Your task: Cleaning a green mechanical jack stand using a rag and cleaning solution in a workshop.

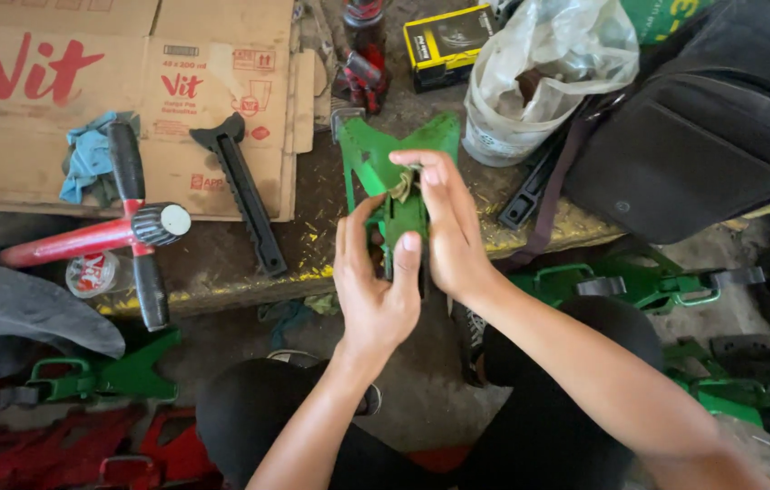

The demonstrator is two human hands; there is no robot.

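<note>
Starting at my far left, flattened cardboard boxes (58,100) lie on the floor with a crumpled blue rag (87,159) on them. Over the rag's edge runs a red tool with black grips and a round black knob (131,231), and a small round can (93,274) sits just beside its red shaft. A long black notched bar (241,192) lies diagonally across the cardboard's right edge onto the yellow-edged metal plate (221,286).

Below that, near my knees, a green stand (103,374) lies on the ground with red metal frames (67,449) at the bottom edge.

In the middle, my left hand (374,283) is wrapped around the lower part of the green metal jack stand (398,177), thumb up along its front face. My right hand (446,231) presses on the stand from the right, fingers curled over the top centre where a small brownish piece (400,185) sits; I cannot tell what that piece is. Both hands are closed on the stand, which stands upright over the metal plate, its forked top pointing away from me.

Behind it stands a red-and-black tool (365,54), then a yellow-and-black box (446,44), a clear plastic bag (548,73) and a black bag (711,127). Further right, more green stands (639,281) lie on the floor.
</note>
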